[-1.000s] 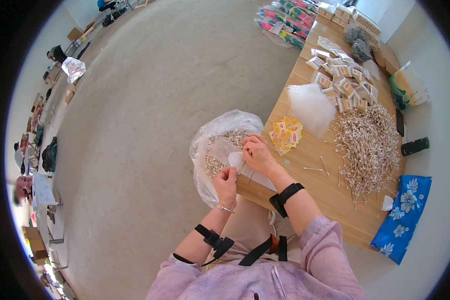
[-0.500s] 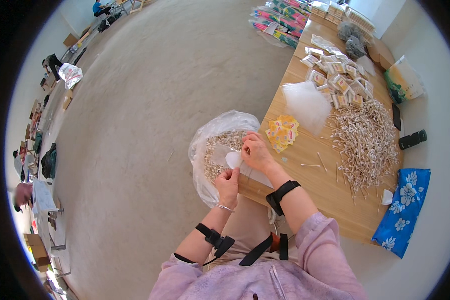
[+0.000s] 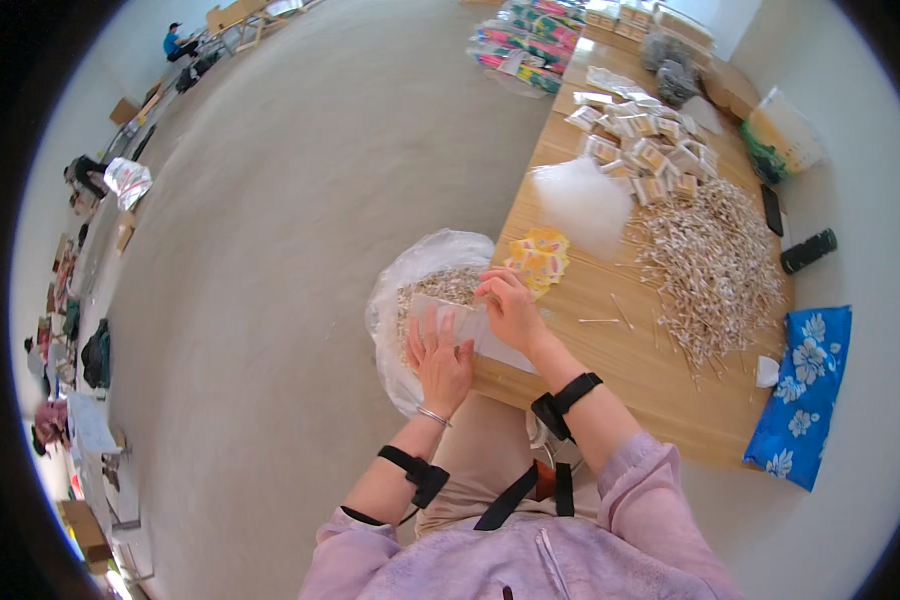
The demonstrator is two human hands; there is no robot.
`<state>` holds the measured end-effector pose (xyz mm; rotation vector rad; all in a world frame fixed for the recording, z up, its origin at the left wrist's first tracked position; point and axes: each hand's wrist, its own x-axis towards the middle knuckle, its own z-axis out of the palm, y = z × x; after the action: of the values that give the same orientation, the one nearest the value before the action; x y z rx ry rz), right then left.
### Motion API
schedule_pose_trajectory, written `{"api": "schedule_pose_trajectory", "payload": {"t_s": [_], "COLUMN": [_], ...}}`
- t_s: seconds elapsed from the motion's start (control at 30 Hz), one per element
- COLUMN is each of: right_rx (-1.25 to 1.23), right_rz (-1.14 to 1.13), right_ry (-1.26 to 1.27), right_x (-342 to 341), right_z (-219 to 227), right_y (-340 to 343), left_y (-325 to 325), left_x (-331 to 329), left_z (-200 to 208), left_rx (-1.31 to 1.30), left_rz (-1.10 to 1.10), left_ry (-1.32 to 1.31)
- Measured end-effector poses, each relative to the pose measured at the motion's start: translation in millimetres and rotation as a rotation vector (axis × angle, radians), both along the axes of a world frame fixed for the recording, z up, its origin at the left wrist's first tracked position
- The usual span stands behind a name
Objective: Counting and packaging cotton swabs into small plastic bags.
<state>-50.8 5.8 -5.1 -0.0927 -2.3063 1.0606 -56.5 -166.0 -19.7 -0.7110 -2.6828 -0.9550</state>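
Note:
My left hand (image 3: 442, 365) lies with its fingers spread over a translucent plastic sheet (image 3: 497, 346) at the table's left corner. Close to its right, my right hand (image 3: 513, 312) has its fingers bent together above the sheet; whatever is between the fingertips is too small to make out. Below the left fingers and beyond them, a large clear plastic bag (image 3: 383, 345) full of cotton swabs (image 3: 445, 286) stands open against the table edge. Just past my right hand sits a small pile of yellow printed cards (image 3: 540, 256).
The wooden table (image 3: 610, 385) holds a stack of clear bags (image 3: 585, 205), a heap of loose swabs (image 3: 715, 275) and several filled packs (image 3: 650, 155). A blue floral pouch (image 3: 805, 400), black cylinder (image 3: 808, 251) and phone (image 3: 772, 210) lie along the right side. People work far left.
My left hand has gone from a pinch near the right fingertips to spread fingers, farther left and flat over the sheet. The right hand stays near the table corner. The whole view has shifted slightly.

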Motion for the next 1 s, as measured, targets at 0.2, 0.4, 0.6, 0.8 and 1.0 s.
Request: {"api": "schedule_pose_trajectory", "payload": {"t_s": [0.2, 0.4, 0.6, 0.8, 1.0], "right_rx": [0.308, 0.272, 0.176, 0.187, 0.080], "right_rz": [-0.825, -0.873, -0.718, -1.091, -1.335], "right_ry": [-0.214, -0.362, -0.308, -0.335, -0.493], "right_x": [78.7, 157.3, 182.0, 227.6, 268.6], "right_z": [13.1, -9.2, -17.0, -5.8, -13.7], "right_y": [38.4, 86.9, 54.7, 78.9, 144.7], "left_y": [4.5, 54.8, 116.5, 122.3, 126.1], "left_x": [-26.1, 12.6, 74.7, 85.4, 87.7], "left_z": [-1.9, 20.6, 8.2, -6.0, 0.6], "left_rx": [-0.377, -0.155, -0.020, 0.050, 0.124], "left_rz": [-0.203, -0.446, -0.790, -0.817, -0.814], "left_ry": [-0.057, 0.034, -0.091, -0.055, -0.073]}}
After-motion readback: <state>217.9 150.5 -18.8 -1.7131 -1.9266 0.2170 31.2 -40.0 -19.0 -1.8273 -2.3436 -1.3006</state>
